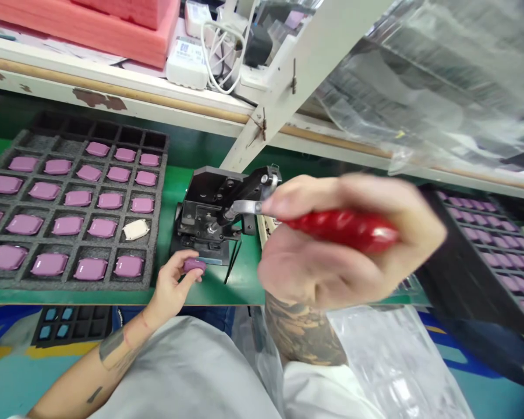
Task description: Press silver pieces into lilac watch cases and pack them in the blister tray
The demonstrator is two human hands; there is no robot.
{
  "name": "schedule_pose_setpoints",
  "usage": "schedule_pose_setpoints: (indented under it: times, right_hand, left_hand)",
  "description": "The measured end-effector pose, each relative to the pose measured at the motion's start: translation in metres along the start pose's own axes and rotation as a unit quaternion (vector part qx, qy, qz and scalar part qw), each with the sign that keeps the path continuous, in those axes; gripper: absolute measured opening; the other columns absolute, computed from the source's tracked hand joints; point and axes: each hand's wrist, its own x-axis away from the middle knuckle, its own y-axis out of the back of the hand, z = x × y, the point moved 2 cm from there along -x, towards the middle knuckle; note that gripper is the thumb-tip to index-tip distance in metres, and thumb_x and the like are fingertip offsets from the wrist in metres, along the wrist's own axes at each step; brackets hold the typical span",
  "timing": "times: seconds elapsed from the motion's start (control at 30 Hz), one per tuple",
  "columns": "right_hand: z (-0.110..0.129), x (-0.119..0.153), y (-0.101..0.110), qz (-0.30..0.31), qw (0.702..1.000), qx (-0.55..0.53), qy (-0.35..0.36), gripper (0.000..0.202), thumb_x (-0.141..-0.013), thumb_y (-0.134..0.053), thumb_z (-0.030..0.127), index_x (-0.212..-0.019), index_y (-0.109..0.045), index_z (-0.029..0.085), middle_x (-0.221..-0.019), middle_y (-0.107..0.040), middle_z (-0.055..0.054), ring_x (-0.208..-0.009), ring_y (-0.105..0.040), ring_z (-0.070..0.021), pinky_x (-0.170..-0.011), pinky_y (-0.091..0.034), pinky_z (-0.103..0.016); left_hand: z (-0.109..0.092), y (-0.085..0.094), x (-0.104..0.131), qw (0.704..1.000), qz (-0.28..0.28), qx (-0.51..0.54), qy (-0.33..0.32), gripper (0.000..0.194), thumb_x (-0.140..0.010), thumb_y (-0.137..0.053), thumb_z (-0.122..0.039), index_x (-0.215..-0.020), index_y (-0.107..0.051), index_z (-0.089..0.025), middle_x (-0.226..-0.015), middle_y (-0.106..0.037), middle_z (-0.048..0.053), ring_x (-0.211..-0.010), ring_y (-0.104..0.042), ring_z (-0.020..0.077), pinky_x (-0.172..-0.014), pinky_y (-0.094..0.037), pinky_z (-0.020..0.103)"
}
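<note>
My right hand (327, 238) is wrapped round the red handle (344, 230) of a lever and is blurred. The lever's metal arm runs left into a black toggle clamp press (218, 203) standing on the green bench. My left hand (177, 276) pinches a small purple device casing (194, 265) between thumb and fingers, just in front of the press base. Left of the press, a grey foam tray (156, 256) holds rows of similar purple casings and one cream-coloured piece (135, 229), each in its own compartment.
A dark tray of purple casings (502, 233) stands at the right. Black tweezers (233, 262) lie beside the press. A white slanted post (283, 81) and a shelf with a red foam box (91, 29), cables and white boxes are behind. Plastic bags (441, 75) hang at upper right.
</note>
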Motion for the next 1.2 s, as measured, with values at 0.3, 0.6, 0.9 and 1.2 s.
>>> schedule_pose_setpoints:
  times: [0.3,0.6,0.9,1.2]
  right_hand:
    - [-0.015,0.157,0.002,0.081,0.982,0.016,-0.171,0.034,-0.111,-0.053,0.015,-0.134,-0.075,0.027,-0.114,-0.078,-0.010,-0.109,-0.077,-0.0278,-0.094,-0.068,-0.051]
    - [-0.060,0.184,-0.045,0.340,0.916,0.087,-0.194,0.041,-0.107,-0.047,0.009,-0.134,-0.077,0.016,-0.123,-0.078,-0.020,-0.118,-0.073,-0.0349,-0.109,-0.063,-0.058]
    - [-0.033,0.193,0.007,0.181,0.941,0.004,-0.287,0.041,-0.114,-0.052,0.020,-0.152,-0.065,0.026,-0.147,-0.071,-0.014,-0.138,-0.069,-0.0280,-0.118,-0.060,-0.049]
    - [-0.034,0.204,0.057,0.135,0.938,0.039,-0.317,0.044,-0.112,-0.058,0.023,-0.155,-0.065,0.029,-0.147,-0.072,-0.014,-0.138,-0.070,-0.0312,-0.115,-0.062,-0.056]
  left_hand:
    - [-0.002,-0.002,0.013,1.000,-0.023,-0.004,0.012,0.048,-0.096,-0.088,-0.038,-0.137,-0.075,-0.017,-0.124,-0.085,0.015,-0.107,-0.085,0.0276,-0.094,-0.071,0.037]
    - [-0.020,-0.006,0.039,0.999,0.003,-0.032,0.012,0.040,-0.096,-0.085,-0.028,-0.134,-0.074,-0.021,-0.114,-0.083,0.010,-0.096,-0.083,0.0236,-0.083,-0.071,0.033]
    - [-0.044,-0.004,0.018,0.862,0.000,-0.428,-0.273,0.052,-0.110,-0.069,-0.023,-0.161,-0.062,-0.025,-0.127,-0.076,0.015,-0.116,-0.076,0.0285,-0.104,-0.065,0.041]
    - [-0.031,-0.031,-0.046,0.735,0.026,-0.640,-0.224,0.036,-0.105,-0.056,-0.006,-0.131,-0.079,-0.017,-0.128,-0.078,0.021,-0.124,-0.068,0.0398,-0.094,-0.060,0.052]
